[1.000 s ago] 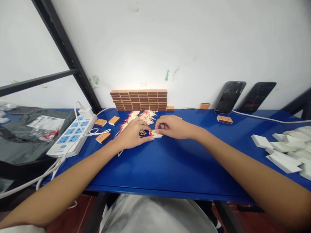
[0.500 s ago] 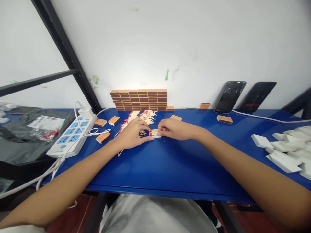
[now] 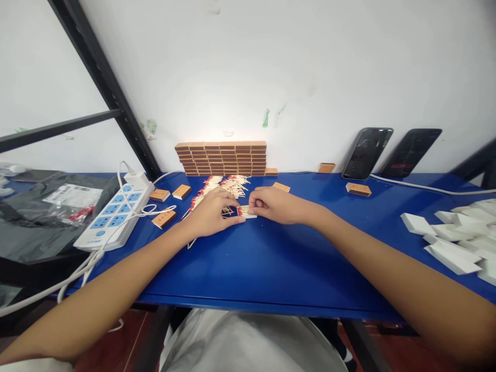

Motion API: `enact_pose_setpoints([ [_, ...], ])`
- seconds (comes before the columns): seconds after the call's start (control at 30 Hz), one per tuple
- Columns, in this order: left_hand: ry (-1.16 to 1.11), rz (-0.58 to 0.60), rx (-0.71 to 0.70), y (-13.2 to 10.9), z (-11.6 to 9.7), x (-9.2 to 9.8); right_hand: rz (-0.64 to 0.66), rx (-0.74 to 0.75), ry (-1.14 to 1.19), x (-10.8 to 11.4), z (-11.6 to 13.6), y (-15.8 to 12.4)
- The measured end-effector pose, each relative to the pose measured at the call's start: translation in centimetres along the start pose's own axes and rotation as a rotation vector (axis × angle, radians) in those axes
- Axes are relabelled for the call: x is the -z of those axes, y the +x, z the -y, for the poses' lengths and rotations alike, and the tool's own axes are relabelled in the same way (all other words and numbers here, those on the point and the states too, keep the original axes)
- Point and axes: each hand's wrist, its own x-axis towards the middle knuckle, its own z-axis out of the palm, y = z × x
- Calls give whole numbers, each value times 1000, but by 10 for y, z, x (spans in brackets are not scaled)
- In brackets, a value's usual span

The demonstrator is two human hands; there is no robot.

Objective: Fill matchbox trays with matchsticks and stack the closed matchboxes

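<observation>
A small white matchbox tray point(image 3: 251, 216) lies on the blue table with red-tipped matches point(image 3: 244, 209) in it. My left hand point(image 3: 211, 213) grips the tray's left end, its thumb along the near side and the fingers curved over the far side. Over the right part of the tray, my right hand point(image 3: 271, 205) is closed in a pinch, fingertips down at the matches. What the pinch holds, if anything, is hidden. Behind my left hand spreads a heap of loose matches point(image 3: 236, 185), partly covered by that hand.
Matchboxes in a stacked block point(image 3: 220, 160) stand against the wall. Several single matchboxes point(image 3: 182, 192) lie around. A power strip point(image 3: 116, 217) with cables is left; white trays point(image 3: 453, 253) are piled right. Two dark phones point(image 3: 367, 154) lean on the wall.
My right fingertips have shifted slightly left over the matches in the tray. My left hand keeps its hold in the same place.
</observation>
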Motion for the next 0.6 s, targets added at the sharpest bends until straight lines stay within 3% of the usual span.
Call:
enact_pose_setpoints([
  [0.23, -11, 1, 13, 0, 2, -1, 66, -47, 30, -2, -6, 0],
  [0.6, 12, 21, 4, 0, -2, 1, 1, -45, 39, -8, -6, 2],
])
